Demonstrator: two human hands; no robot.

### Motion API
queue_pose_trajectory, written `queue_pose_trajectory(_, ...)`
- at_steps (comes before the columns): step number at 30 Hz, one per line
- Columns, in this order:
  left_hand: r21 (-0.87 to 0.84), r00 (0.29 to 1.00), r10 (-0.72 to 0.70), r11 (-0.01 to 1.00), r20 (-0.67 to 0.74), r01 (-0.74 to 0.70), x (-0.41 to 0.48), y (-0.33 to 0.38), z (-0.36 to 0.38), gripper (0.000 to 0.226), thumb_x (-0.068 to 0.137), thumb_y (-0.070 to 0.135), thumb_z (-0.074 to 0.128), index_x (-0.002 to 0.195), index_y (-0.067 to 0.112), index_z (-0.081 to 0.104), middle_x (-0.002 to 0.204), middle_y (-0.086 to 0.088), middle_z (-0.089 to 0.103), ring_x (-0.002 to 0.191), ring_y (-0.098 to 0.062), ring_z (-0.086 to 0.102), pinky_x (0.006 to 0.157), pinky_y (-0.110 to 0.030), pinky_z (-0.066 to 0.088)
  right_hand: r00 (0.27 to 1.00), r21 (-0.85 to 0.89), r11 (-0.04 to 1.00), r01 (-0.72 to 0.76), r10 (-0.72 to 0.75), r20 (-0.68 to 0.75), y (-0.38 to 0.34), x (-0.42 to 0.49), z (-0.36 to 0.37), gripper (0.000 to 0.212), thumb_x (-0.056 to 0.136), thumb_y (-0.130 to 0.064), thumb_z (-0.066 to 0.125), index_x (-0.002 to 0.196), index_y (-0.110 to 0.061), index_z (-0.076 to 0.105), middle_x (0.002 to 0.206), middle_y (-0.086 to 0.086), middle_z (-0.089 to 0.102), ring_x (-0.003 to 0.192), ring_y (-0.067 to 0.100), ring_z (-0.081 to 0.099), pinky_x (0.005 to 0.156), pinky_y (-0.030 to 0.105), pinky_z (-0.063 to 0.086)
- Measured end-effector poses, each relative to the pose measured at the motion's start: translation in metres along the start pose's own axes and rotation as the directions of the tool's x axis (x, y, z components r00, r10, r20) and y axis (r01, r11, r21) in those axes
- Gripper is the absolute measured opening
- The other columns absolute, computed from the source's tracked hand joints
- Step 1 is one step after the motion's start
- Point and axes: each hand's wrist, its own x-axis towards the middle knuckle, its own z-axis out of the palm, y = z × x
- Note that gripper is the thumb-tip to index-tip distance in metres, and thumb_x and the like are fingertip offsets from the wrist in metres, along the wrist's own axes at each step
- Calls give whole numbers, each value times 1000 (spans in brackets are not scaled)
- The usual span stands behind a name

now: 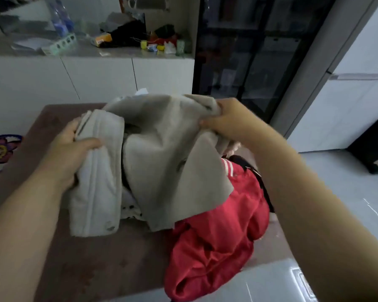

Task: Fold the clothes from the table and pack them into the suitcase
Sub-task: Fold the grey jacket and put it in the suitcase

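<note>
Both the left hand (pixel 71 147) and the right hand (pixel 226 123) clutch a thick beige woollen coat (pixel 162 153), fingers bunched into the cloth. It hangs in soft folds over a glossy, crumpled red satin jacket (pixel 218 243) on the matte brown table (pixel 92 264).

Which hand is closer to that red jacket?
Right. The right hand grips the beige coat just above the red jacket; the left hand grips it farther left.
</note>
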Motion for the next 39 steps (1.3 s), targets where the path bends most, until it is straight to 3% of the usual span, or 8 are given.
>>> queue_pose_trajectory(3,-57,977,28,998,213,-16,-27,25,28,60,82,-2,62,128,34,51,110,13,62,95,-4,59,76,-24,46,997,-164,984,70,-73,-12,33,0,-76,16,82,-20,66,95,-12,65,85,6,65,69,16,57,56,27,46)
queue_pose_trajectory(10,519,888,-394,824,237,227,-93,-92,60,91,74,11,75,148,17,22,144,1,35,132,-20,36,106,-32,32,916,-333,938,-95,214,340,169,1,-60,70,71,-67,60,125,-23,55,126,-1,57,117,22,53,95,32,40)
queue_pose_trajectory(18,615,734,-653,661,188,430,-113,-129,33,69,64,8,84,127,6,54,123,-10,60,109,-21,56,94,-31,43,941,-288,950,-118,200,272,220,4,-54,12,94,-28,54,97,-21,63,93,0,60,92,22,54,72,28,40)
queue_pose_trajectory(21,735,782,-622,550,45,396,-95,-109,41,104,67,19,84,148,8,18,145,-16,37,128,-29,41,105,-39,37,899,-332,943,-23,165,406,211,-11,-22,19,96,-27,48,80,-19,54,78,0,50,85,16,48,70,18,35)
queue_pose_trajectory(25,665,998,9,745,59,-45,-66,-51,95,87,84,28,67,150,13,12,149,-19,26,138,-31,25,110,-33,21,903,-152,985,80,-7,431,168,-37,38,24,99,-20,42,87,-5,55,91,9,60,91,24,54,72,28,34)
queue_pose_trajectory(28,563,858,364,647,363,-513,-48,-18,160,74,80,55,40,143,15,36,143,-12,42,133,-29,36,108,-37,21,900,-82,991,108,-63,431,139,-51,83,21,99,-18,41,96,-2,55,110,22,61,100,32,55,79,32,35)
queue_pose_trajectory(33,572,722,146,514,676,-639,-39,-23,245,55,95,48,34,147,34,22,153,9,27,144,-15,14,115,-46,-2,919,-74,995,69,-34,392,149,-52,51,22,94,-33,54,101,-13,62,91,6,64,79,19,51,66,25,34)
queue_pose_trajectory(39,567,587,37,216,808,-794,-57,-45,294,54,95,54,31,145,36,25,158,9,8,145,-11,-8,112,-51,-16,945,152,939,-309,321,-65,245,-30,-30,13,95,-23,53,97,-18,65,86,-4,63,87,15,57,70,25,39)
